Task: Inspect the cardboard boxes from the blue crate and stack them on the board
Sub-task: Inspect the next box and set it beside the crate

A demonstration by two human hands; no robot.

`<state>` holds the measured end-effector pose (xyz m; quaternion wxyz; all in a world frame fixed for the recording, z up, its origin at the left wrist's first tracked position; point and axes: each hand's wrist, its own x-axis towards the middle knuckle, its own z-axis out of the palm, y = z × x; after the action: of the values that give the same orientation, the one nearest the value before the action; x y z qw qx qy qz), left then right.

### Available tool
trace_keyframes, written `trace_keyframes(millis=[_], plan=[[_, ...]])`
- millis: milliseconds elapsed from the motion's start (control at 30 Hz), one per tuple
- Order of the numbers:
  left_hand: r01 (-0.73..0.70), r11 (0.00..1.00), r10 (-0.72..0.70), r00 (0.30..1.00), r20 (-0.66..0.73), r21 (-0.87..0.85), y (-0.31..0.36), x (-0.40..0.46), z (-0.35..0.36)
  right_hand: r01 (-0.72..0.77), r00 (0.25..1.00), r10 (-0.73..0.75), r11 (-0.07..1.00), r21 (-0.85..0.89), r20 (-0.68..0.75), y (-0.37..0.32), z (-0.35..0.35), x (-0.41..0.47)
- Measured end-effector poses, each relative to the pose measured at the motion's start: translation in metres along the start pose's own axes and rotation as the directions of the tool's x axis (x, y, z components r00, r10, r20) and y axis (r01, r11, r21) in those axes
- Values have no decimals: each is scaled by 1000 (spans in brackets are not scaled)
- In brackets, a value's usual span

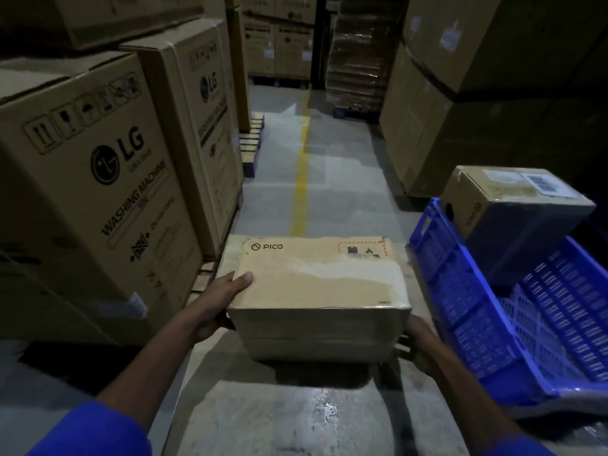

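A taped cardboard box printed "PICO" sits in the middle of the view on a flat board on the floor. My left hand grips its left side, thumb over the top edge. My right hand holds its lower right side, fingers partly hidden behind the box. To the right stands the blue crate, tilted, with another cardboard box carrying a barcode label resting in its far end.
Tall LG washing machine cartons line the left side on pallets. More large cartons stand at the right and back. A yellow floor line runs down the aisle ahead.
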<state>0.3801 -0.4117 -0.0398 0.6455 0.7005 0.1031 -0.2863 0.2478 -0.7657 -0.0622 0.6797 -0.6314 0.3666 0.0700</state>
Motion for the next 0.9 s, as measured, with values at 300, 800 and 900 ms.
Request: trace_keyframes(millis=[300, 800, 900], plan=[[-327, 819, 437, 888, -143, 473, -3, 1, -32, 26, 990, -76, 928, 372, 121, -8, 16, -1], [-76, 996, 79, 994, 76, -39, 13, -17, 16, 288, 922, -313, 948, 135, 230, -53, 19, -14], [-99, 995, 102, 989, 106, -30, 29, -15, 13, 280, 928, -298, 954, 111, 222, -51, 21, -14]])
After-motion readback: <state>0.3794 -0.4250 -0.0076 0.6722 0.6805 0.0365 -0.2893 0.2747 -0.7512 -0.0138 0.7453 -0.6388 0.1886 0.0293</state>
